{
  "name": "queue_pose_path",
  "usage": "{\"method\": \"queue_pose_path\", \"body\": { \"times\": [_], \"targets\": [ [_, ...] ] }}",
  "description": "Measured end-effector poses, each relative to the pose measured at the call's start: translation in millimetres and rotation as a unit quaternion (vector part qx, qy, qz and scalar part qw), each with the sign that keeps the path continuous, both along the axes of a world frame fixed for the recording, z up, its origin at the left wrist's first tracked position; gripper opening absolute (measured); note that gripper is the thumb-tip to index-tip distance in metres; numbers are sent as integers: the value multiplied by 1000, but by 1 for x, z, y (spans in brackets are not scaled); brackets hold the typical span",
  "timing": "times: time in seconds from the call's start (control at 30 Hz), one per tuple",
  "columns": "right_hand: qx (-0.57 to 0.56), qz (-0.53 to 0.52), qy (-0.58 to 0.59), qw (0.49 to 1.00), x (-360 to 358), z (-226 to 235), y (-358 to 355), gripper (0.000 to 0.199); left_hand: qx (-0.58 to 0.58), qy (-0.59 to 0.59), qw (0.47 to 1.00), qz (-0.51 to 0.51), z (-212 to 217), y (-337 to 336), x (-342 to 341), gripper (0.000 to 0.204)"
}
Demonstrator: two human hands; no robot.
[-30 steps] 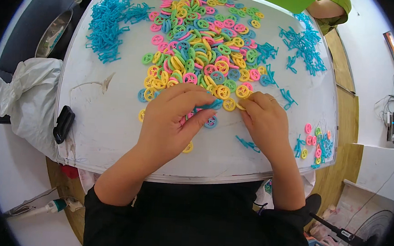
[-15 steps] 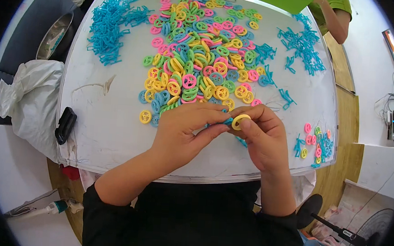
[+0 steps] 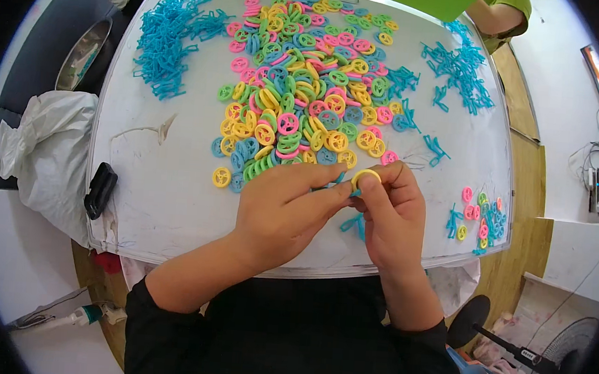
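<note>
Over the near middle of the table, my two hands meet fingertip to fingertip. My left hand (image 3: pixel 281 203) is closed on a small blue plastic frame, mostly hidden by the fingers. Between thumb and fingers, my right hand (image 3: pixel 393 211) pinches a yellow plastic wheel (image 3: pixel 366 173), held against the blue frame. Whether the two parts are joined cannot be made out. Another blue frame (image 3: pixel 354 225) lies on the table just below the fingertips. Beyond my hands spreads a large heap of pink, yellow, green and blue wheels (image 3: pixel 310 83).
Blue frames are piled at the far left (image 3: pixel 163 45) and far right (image 3: pixel 464 73). A small cluster of wheels and blue frames (image 3: pixel 488 221) lies near the right edge. A black tray (image 3: pixel 100 190) sits at the left edge. Another person's arm (image 3: pixel 495 18) shows at the far right.
My right hand has shifted slightly left, bringing the yellow wheel closer over the blue frame. More of the loose blue frame below shows. The other person's arm has moved up and left.
</note>
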State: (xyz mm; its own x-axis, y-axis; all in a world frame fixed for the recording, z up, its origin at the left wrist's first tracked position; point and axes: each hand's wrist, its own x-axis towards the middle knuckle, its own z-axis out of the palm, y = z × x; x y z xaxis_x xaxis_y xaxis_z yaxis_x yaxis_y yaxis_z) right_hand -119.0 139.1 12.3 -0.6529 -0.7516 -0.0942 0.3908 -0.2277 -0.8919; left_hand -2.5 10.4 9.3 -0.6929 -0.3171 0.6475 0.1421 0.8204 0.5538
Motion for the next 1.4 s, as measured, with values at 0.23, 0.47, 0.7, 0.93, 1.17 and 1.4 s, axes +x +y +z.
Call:
{"method": "queue_pose_path", "body": {
  "times": [0.23,0.47,0.7,0.93,1.17,1.4],
  "targets": [
    [33,19,70,997,-7,12,7,17,31,-47,998,3,5,1,0,41],
    [100,60,315,942,-14,6,20,37,58,-48,997,-30,3,-5,0,44],
    [123,136,417,890,-24,21,27,45,122,-93,985,-82,8,-4,3,46],
    [142,129,572,797,-30,23,24,46,111,-128,985,-45,3,1,4,39],
    [155,121,591,782,-29,19,23,44,139,-172,975,-33,6,4,6,36],
    [116,156,501,843,-33,13,23,44,144,-170,973,-61,8,-2,3,35]
  ]
}}
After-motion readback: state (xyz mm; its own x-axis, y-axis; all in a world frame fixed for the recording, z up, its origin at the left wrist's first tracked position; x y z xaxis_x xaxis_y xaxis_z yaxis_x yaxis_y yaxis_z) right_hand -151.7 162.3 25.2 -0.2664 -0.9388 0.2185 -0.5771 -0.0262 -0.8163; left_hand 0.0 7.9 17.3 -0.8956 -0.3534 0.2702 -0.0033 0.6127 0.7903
